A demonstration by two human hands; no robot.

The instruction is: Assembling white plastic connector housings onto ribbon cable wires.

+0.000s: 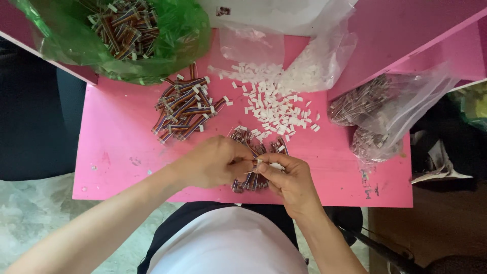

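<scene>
My left hand (213, 162) and my right hand (289, 180) meet above the near edge of a pink table (116, 152). The left fingers pinch the end of a short multicoloured wire piece (252, 163). The right fingers hold a small white plastic connector (275, 165) against it. Under the hands lies a small pile of wire pieces with white ends (253, 147). Farther left sits another pile of multicoloured wire pieces (183, 109). Loose white connectors (274, 106) are scattered behind the hands.
A green plastic bag (167, 45) holding more wire pieces sits at the back left. A clear bag (314, 61) spills white connectors at the back centre. Clear bags of small dark parts (375, 111) lie at the right edge, under a pink shelf (431, 56).
</scene>
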